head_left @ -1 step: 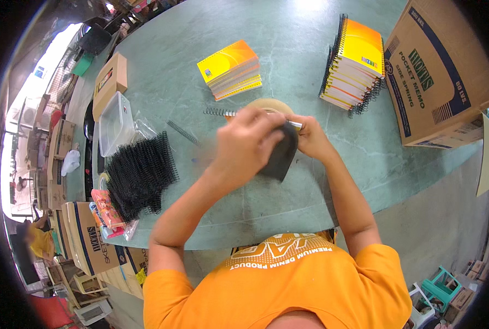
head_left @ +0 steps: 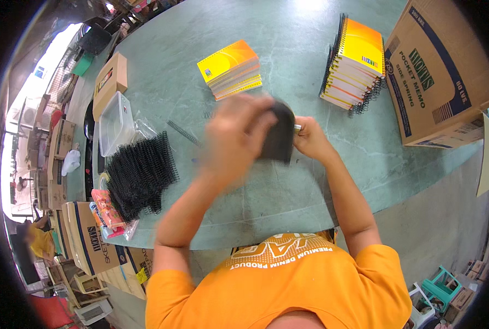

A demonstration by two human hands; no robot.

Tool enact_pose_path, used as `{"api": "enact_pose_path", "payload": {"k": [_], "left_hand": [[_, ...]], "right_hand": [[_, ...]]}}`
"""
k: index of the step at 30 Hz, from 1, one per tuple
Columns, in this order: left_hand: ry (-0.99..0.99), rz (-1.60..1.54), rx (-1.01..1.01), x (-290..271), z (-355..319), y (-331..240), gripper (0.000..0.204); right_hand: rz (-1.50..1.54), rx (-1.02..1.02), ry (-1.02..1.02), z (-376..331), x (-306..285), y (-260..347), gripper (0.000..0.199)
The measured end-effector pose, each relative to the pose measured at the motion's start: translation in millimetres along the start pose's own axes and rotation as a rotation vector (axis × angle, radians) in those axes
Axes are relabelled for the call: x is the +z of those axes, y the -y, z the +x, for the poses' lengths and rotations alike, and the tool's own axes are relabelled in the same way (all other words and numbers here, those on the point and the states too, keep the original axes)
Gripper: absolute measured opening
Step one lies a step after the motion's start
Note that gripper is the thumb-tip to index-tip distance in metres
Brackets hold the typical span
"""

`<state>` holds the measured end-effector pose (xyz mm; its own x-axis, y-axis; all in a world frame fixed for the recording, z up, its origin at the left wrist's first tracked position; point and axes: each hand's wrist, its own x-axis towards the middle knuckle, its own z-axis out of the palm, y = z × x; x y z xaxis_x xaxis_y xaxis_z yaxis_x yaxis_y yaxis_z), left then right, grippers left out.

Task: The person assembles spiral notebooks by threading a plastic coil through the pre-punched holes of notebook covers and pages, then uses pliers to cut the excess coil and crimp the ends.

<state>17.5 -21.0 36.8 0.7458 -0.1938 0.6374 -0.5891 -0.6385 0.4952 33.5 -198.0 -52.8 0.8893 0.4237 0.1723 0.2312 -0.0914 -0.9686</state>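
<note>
A black flap point(head_left: 276, 140) tilts over the green worktop point(head_left: 280, 205) between a person's hands, the blurred left hand point(head_left: 234, 134) against it, its grip impossible to tell; the right hand point(head_left: 312, 138) pinches a small pale piece point(head_left: 297, 128) in its fingers beside the flap. Beyond sits a short notebook stack point(head_left: 230, 68). Black coils point(head_left: 140, 172) lie heaped near a clear tub point(head_left: 116, 126); a taller notebook stack point(head_left: 356, 63) stands beside a large carton point(head_left: 444, 77), contents hidden.

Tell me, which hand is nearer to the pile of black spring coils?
Left. The left hand is to the right of the pile, not touching it; the right hand is farther right.
</note>
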Motion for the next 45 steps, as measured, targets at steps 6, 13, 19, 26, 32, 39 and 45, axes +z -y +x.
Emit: {"api": "enact_pose_path", "payload": {"k": [6, 13, 19, 26, 32, 39, 45], "left_hand": [[0.428, 0.0, -0.054, 23.4, -56.9, -3.0, 0.023], [0.256, -0.031, 0.03, 23.0, -63.6, -0.5, 0.025], [0.311, 0.316, 0.184, 7.2, -8.1, 18.2, 0.025], [0.31, 0.041, 0.223, 35.1, -5.1, 8.7, 0.02], [0.342, -0.092, 0.27, 52.3, -4.3, 13.3, 0.018], [0.52, 0.023, 0.1, 42.2, 0.6, 1.9, 0.015], [0.184, 0.093, 0.31, 33.6, -1.8, 4.1, 0.038]], "right_hand": [[0.1, -0.093, -0.023, 6.5, 0.9, -4.7, 0.036], [0.3, -0.155, -0.064, 4.9, 5.8, -5.9, 0.027], [0.317, -0.006, -0.155, -0.9, 6.4, 5.2, 0.021], [-0.026, 0.043, -0.185, -13.3, 4.2, -15.1, 0.017], [-0.02, 0.088, -0.175, -15.1, 2.3, -19.9, 0.012], [-0.127, 0.002, -0.236, -18.0, 11.6, -13.7, 0.014], [0.029, -0.045, -0.255, -15.0, 0.4, -9.8, 0.017]]}}
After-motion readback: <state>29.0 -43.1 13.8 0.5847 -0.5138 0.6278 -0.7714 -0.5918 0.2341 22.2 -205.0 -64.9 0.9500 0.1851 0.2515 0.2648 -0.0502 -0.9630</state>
